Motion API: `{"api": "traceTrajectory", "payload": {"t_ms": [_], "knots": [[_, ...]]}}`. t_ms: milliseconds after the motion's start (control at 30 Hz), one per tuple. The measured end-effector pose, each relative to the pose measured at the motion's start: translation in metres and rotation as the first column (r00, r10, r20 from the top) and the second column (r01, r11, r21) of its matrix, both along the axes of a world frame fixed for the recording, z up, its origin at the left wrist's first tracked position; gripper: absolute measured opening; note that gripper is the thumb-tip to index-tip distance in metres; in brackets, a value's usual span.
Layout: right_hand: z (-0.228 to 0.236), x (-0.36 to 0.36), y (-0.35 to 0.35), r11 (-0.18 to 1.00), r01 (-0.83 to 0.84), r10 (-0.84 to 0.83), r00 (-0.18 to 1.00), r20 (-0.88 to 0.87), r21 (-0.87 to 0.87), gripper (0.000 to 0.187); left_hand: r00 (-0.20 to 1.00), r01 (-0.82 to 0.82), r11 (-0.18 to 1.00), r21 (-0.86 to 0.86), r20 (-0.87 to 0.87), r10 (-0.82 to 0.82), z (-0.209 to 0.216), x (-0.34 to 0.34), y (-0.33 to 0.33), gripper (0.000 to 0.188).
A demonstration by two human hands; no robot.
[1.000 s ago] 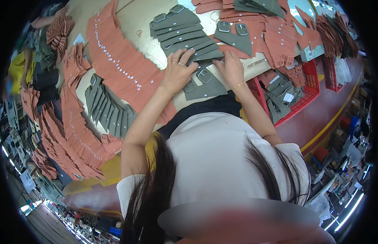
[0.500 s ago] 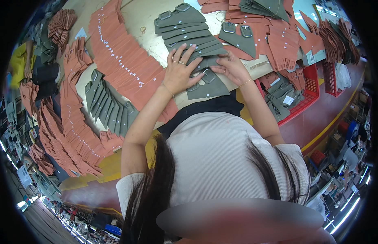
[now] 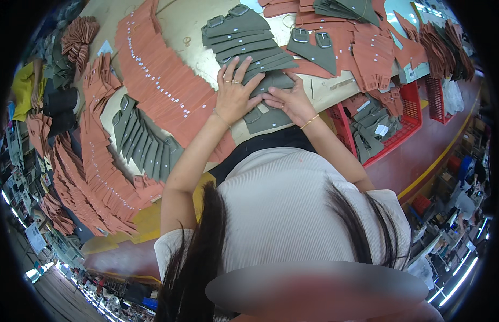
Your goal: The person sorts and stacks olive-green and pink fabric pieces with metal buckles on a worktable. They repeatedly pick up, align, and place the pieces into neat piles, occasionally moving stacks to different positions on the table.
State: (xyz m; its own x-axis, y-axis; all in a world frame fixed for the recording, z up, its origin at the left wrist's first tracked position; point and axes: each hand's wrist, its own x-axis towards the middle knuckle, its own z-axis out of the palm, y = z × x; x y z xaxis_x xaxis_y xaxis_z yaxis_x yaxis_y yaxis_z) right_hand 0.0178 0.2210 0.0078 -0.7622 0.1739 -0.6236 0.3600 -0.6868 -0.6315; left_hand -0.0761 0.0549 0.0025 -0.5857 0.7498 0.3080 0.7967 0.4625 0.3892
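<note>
Right hand (image 3: 293, 103) shifted inward toward the left hand (image 3: 232, 97), left fingers spread on overlapping green pieces (image 3: 244, 38), right fingers loosely bent, their grip unclear, another green piece (image 3: 270, 121) below at the table's (image 3: 179, 24) near edge.

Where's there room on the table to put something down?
A bare patch of table lies between the long orange row and the green stack, with a thin loop on it. A smaller one sits between the right hand and the red crate. It's crowded around the left hand and upper right, where orange pieces pile up.
</note>
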Motion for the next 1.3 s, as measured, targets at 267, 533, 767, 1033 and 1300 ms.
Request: {"api": "traceTrajectory", "payload": {"t_ms": [267,533,767,1033,1300], "knots": [[0.026,0.061,0.076,0.954,-0.251,0.236,0.966,0.108,0.164,0.056,1.0,-0.008,1.0,0.002,-0.029,0.008,-0.005,-0.001,0.002,0.054],[0.042,0.174,0.174,-0.601,-0.799,0.177,-0.151,0.973,-0.015,0.055,1.0,-0.001,1.0,-0.019,-0.004,0.001,-0.005,-0.001,0.003,0.054],[0.02,0.088,0.071,-0.255,-0.525,0.4,0.707,0.583,0.812,0.038,0.999,0.038,0.996,-0.086,-0.03,-0.041,-0.005,0.008,0.001,0.048],[0.01,0.049,0.008,-0.13,-0.378,0.374,0.838,0.399,0.917,0.036,0.967,0.146,0.98,-0.136,-0.188,-0.17,-0.007,0.015,0.006,0.019],[0.003,0.04,0.026,0.644,-0.562,0.525,0.818,0.235,0.519,0.029,0.973,0.188,0.98,-0.068,-0.123,-0.195,-0.006,0.013,0.005,0.016]]}}
